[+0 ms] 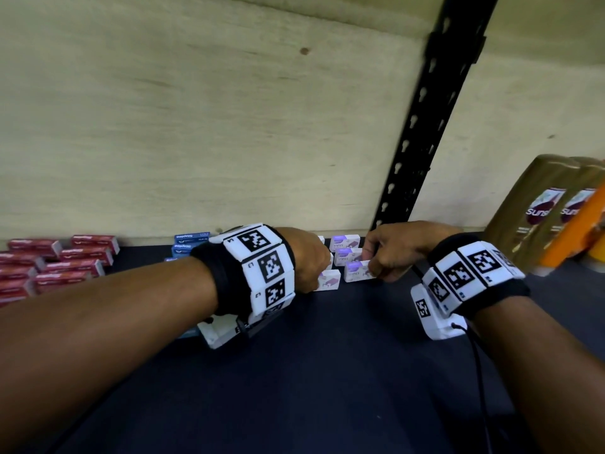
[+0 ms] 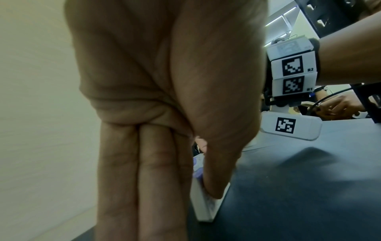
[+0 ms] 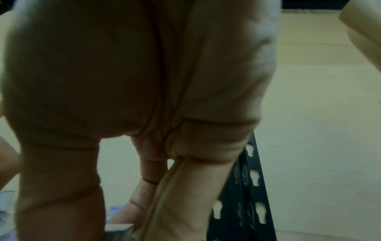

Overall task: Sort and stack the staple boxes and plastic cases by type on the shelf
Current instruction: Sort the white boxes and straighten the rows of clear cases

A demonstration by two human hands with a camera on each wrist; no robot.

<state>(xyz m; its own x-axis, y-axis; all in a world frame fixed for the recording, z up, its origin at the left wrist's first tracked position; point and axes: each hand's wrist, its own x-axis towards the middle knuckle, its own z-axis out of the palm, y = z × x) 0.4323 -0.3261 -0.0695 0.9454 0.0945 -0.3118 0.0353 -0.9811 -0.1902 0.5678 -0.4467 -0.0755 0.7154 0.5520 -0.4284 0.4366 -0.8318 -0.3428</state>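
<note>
Several white-and-purple staple boxes [image 1: 345,242] stand in a tight cluster at the back of the dark shelf [image 1: 327,371]. My left hand [image 1: 314,267] reaches down over the cluster's left side. There it pinches one white-and-purple box [image 2: 206,210] between thumb and straight fingers [image 2: 156,179]; the same box [image 1: 329,279] shows under the hand in the head view. My right hand [image 1: 376,267] pinches the front right box [image 1: 355,271] by its right end, thumb and fingers [image 3: 185,195] pointing down at that box [image 3: 117,228]. Red staple boxes [image 1: 65,263] lie grouped far left, blue ones [image 1: 191,244] behind my left wrist.
A plywood back wall [image 1: 229,126] closes the shelf. A black perforated upright [image 1: 412,142] stands just behind my right hand. Brown shampoo bottles [image 1: 537,214] and an orange pack [image 1: 576,237] fill the right end. The shelf's front is bare dark board.
</note>
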